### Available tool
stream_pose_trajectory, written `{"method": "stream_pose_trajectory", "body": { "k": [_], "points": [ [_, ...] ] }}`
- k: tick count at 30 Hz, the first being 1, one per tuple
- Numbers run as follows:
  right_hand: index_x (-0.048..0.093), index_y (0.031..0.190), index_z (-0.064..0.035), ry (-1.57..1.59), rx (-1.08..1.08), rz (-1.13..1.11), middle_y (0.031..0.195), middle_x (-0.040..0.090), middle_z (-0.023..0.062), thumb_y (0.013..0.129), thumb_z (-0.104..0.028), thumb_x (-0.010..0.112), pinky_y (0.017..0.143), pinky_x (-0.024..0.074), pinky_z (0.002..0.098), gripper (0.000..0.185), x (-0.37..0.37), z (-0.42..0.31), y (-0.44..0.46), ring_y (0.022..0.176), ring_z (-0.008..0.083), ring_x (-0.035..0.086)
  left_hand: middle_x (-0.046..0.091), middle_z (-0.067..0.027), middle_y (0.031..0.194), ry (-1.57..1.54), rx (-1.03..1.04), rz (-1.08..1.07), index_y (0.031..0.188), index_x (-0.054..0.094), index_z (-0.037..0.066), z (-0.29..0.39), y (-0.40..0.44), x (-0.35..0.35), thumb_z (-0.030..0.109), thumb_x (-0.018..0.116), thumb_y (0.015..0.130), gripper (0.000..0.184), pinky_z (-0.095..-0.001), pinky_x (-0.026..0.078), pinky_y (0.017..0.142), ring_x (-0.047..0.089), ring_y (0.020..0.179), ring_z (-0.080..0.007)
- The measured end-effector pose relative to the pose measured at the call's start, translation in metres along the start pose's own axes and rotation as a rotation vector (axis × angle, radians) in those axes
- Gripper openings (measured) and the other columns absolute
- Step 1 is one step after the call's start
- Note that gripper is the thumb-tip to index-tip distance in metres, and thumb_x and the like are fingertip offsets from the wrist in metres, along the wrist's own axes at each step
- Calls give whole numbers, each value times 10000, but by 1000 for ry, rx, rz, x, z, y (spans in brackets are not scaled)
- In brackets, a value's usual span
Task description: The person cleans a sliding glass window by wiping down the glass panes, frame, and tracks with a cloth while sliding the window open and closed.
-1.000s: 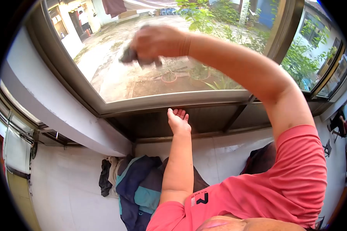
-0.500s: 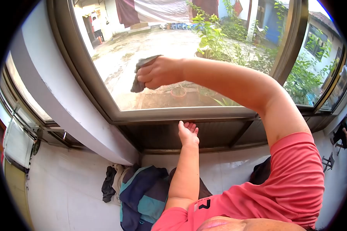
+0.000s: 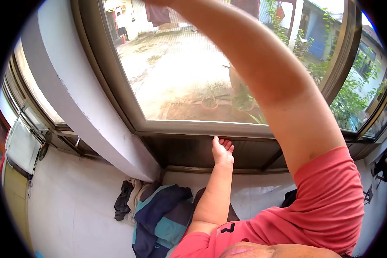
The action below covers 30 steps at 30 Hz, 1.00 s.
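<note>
My left hand [image 3: 223,151] is palm up below the window frame [image 3: 202,127], fingers loosely apart and thumb tip at the frame's lower edge. Nothing lies in it; whether it presses on the frame I cannot tell. My right arm [image 3: 262,64] stretches up across the window glass [image 3: 172,81]. Only a sliver of my right hand [image 3: 157,1] shows at the top edge; its fingers and anything in them are cut off.
A white pillar [image 3: 79,90] rises left of the window. Dark and teal clothes [image 3: 163,219] lie in a heap below, on or near the pale floor [image 3: 69,202]. Outside the glass are potted plants [image 3: 210,101] and a yard. A dark panel [image 3: 180,150] sits under the frame.
My right hand, earlier closed on a grey cloth against the lower glass, has swept up to the top edge. The view has shifted slightly; my left hand stays under the frame.
</note>
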State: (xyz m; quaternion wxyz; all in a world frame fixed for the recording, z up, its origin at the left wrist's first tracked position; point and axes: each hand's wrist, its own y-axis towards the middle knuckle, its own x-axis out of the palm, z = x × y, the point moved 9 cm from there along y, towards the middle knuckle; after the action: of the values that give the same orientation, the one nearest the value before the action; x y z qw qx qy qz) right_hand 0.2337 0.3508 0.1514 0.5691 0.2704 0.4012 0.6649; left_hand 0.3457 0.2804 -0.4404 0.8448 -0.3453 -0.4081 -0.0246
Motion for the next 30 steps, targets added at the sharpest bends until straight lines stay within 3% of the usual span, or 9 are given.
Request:
{"method": "stream_pose_trajectory", "body": {
  "k": [2,3,6,8,12,15,20,25,30],
  "points": [
    [682,1118,-116,-172,-105,-485,992,695,30,965,-185,534,879,571,375,224,66,-60,-35,962,200,678,569,-107,1038,-9,-2,3,1057,540,51,0,1,-2,508,530,936,472,-404,446,837,559,968,-245],
    [608,1201,-113,55,-107,-440,1030,682,152,941,-77,525,772,613,405,276,63,-87,-59,1022,305,667,569,-108,1040,-13,-9,-3,1059,540,47,0,2,-1,509,529,936,477,-405,446,838,559,969,-246],
    [674,971,-159,174,-281,-999,1160,620,25,917,-152,585,975,537,346,105,94,-148,-156,1194,208,570,569,-110,1041,-25,-19,-20,1061,540,41,1,0,0,510,529,934,486,-408,446,836,558,969,-250],
    [669,943,-170,405,-657,-599,1091,643,9,843,-124,661,945,550,318,111,68,-159,-185,1154,191,594,569,-111,1039,-28,-22,-33,1061,540,38,3,-2,2,512,530,933,490,-410,447,834,558,968,-251],
    [700,1001,-194,251,-324,-407,1023,686,9,812,-98,695,758,592,359,213,49,-75,-93,1040,181,639,573,-110,1012,-23,-21,-22,1055,541,36,3,-1,0,510,538,928,490,-414,450,819,558,946,-253],
    [654,962,-67,87,-131,13,1082,604,97,864,-291,629,1000,409,421,246,-15,-13,-19,1148,271,526,557,-137,1043,-16,-23,-29,1105,524,-2,2,2,1,510,543,920,545,-424,451,840,551,962,-268],
    [672,741,-46,34,-131,-617,762,662,103,939,-265,556,661,548,402,317,41,-63,-103,800,233,629,567,-106,989,41,7,-10,1120,554,28,15,-1,-6,492,600,891,521,-411,464,769,559,893,-247],
    [611,703,-117,301,-140,-756,737,622,55,742,-320,654,686,491,407,211,-58,-123,-258,813,249,596,457,54,738,-100,545,-33,863,534,162,118,-77,-23,189,534,925,67,-215,345,615,424,669,-73],
    [610,681,-92,528,333,-1048,753,636,104,687,-351,689,675,518,465,270,-185,-124,-357,787,339,625,579,-177,1325,-212,1246,-709,1355,487,-16,272,-352,66,243,438,989,451,-435,404,1045,559,1190,-296]
  ]
}}
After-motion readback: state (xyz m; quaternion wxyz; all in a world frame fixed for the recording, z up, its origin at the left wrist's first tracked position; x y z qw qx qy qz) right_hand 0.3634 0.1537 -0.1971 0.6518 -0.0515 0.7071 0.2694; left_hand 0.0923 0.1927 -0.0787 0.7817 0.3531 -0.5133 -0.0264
